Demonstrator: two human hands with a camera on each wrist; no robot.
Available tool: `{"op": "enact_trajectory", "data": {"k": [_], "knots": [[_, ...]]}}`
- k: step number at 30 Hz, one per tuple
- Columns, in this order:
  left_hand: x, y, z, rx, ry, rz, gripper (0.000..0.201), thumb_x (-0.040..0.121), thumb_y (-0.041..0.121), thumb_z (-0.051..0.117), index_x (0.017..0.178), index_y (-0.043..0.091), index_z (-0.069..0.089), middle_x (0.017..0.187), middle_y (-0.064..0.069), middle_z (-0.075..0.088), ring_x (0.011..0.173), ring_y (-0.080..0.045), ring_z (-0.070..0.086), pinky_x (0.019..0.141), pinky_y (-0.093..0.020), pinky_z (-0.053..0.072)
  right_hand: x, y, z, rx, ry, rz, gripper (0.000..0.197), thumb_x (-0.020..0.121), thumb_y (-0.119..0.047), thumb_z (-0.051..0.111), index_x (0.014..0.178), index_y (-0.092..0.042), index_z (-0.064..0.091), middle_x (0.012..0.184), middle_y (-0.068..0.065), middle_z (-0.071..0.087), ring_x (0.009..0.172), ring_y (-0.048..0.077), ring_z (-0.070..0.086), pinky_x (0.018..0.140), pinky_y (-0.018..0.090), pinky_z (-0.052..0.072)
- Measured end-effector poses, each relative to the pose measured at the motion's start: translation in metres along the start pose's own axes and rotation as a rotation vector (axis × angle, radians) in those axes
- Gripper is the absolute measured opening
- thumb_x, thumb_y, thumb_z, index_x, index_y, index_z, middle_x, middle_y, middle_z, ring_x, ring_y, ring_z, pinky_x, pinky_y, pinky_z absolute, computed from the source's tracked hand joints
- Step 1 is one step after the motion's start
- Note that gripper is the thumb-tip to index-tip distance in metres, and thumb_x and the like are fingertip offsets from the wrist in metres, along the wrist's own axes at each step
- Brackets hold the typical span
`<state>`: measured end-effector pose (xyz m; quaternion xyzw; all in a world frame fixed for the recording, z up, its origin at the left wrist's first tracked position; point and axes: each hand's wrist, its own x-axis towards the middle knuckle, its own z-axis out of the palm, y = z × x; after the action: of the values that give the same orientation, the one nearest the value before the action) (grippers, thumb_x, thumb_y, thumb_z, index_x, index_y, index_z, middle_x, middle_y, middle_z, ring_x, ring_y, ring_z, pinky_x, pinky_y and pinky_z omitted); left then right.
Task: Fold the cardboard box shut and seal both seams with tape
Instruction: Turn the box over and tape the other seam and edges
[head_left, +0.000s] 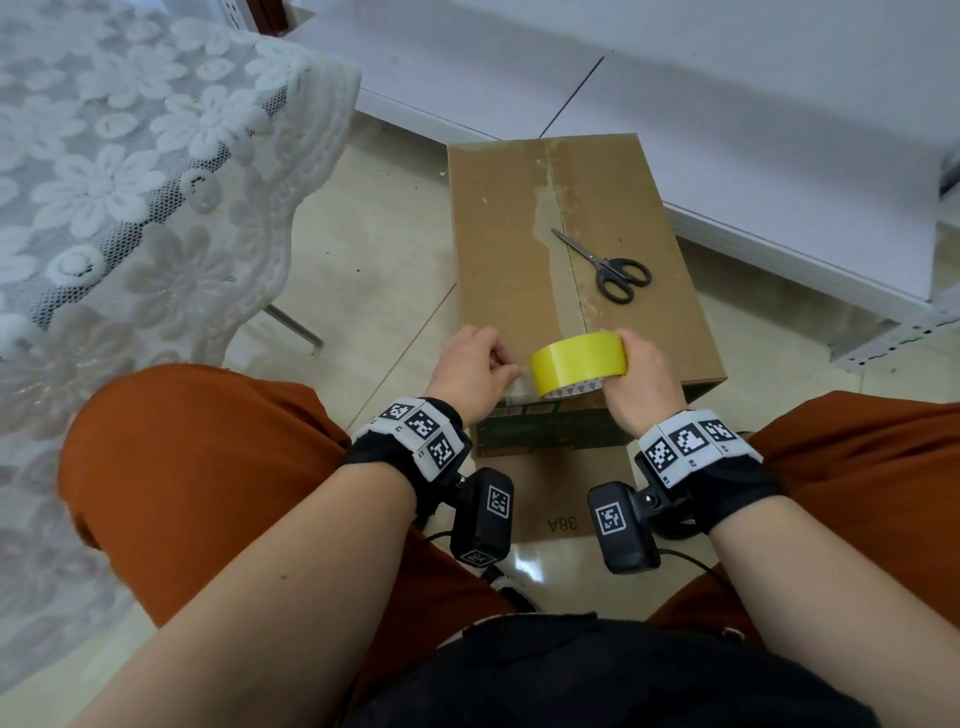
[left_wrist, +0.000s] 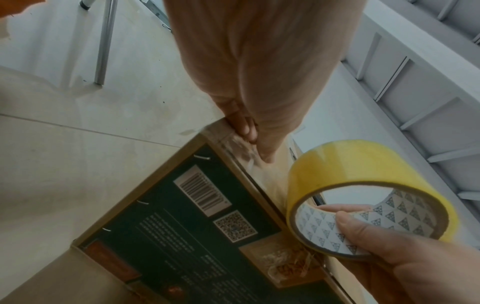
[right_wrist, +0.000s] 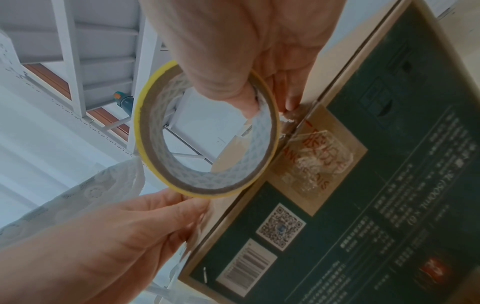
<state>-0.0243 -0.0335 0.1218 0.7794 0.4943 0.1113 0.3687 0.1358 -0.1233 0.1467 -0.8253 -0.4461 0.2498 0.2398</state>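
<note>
The cardboard box (head_left: 498, 218) stands on the floor between my knees, its top flaps folded flat and meeting along a middle seam with old tape residue. Black scissors (head_left: 608, 267) lie on the right flap. My right hand (head_left: 621, 364) grips the yellow tape roll (head_left: 576, 364) at the box's near edge, thumb inside the core (left_wrist: 358, 226). My left hand (head_left: 506, 366) is just left of the roll and pinches the clear loose tape end (left_wrist: 241, 144) against the box's near top edge. The printed dark front face (right_wrist: 389, 144) shows in both wrist views.
A lace-covered table (head_left: 130, 156) with a metal leg (head_left: 293, 325) stands to the left. White shelf boards (head_left: 779, 156) run behind and right of the box. A flat cardboard sheet (head_left: 566, 499) lies under the box's near side. My orange-clad knees flank the box.
</note>
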Motion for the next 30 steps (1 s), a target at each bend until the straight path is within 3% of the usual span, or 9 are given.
{"op": "enact_trajectory", "data": {"k": [2,9,19,26,30], "knots": [[-0.001,0.000,0.000,-0.001,0.002,-0.006,0.010,0.090,0.020,0.063,0.086,0.019,0.053,0.095,0.002,0.045,0.081,-0.011,0.046,0.075,-0.021,0.038,0.000,-0.001,-0.004,-0.010,0.005,0.000,0.016,0.090,-0.001,0.050,0.103,-0.009,0.055,0.097,0.009,0.058,0.085,0.021,0.050,0.073,0.030,0.037],[0.000,0.004,-0.002,-0.006,-0.015,-0.045,0.012,0.089,0.019,0.063,0.085,0.020,0.052,0.096,0.002,0.046,0.082,-0.012,0.046,0.075,-0.022,0.037,0.000,-0.003,-0.006,-0.025,-0.004,0.002,0.019,0.090,0.000,0.051,0.106,-0.008,0.054,0.093,0.003,0.052,0.087,0.019,0.049,0.074,0.030,0.036],[0.003,0.005,-0.002,0.000,-0.024,-0.066,0.012,0.088,0.019,0.065,0.082,0.019,0.055,0.097,0.002,0.046,0.085,-0.013,0.048,0.077,-0.024,0.041,0.004,0.001,-0.017,-0.007,0.029,-0.002,0.024,0.088,0.007,0.045,0.104,-0.007,0.054,0.090,0.005,0.053,0.084,0.021,0.049,0.071,0.030,0.035],[0.002,0.010,0.004,0.062,-0.031,-0.089,0.011,0.086,0.025,0.067,0.081,0.022,0.058,0.100,0.001,0.041,0.102,-0.019,0.045,0.092,-0.033,0.045,0.005,0.004,-0.016,-0.036,0.058,-0.038,0.029,0.087,0.004,0.049,0.111,-0.010,0.057,0.093,0.002,0.054,0.086,0.018,0.048,0.073,0.029,0.035],[0.002,0.012,0.009,0.091,-0.022,-0.100,0.012,0.085,0.030,0.068,0.080,0.026,0.058,0.102,0.000,0.039,0.108,-0.021,0.042,0.094,-0.037,0.044,0.006,0.014,-0.006,0.021,0.165,-0.002,0.025,0.087,-0.007,0.057,0.111,-0.011,0.056,0.107,0.003,0.055,0.107,0.022,0.047,0.083,0.028,0.036]]}}
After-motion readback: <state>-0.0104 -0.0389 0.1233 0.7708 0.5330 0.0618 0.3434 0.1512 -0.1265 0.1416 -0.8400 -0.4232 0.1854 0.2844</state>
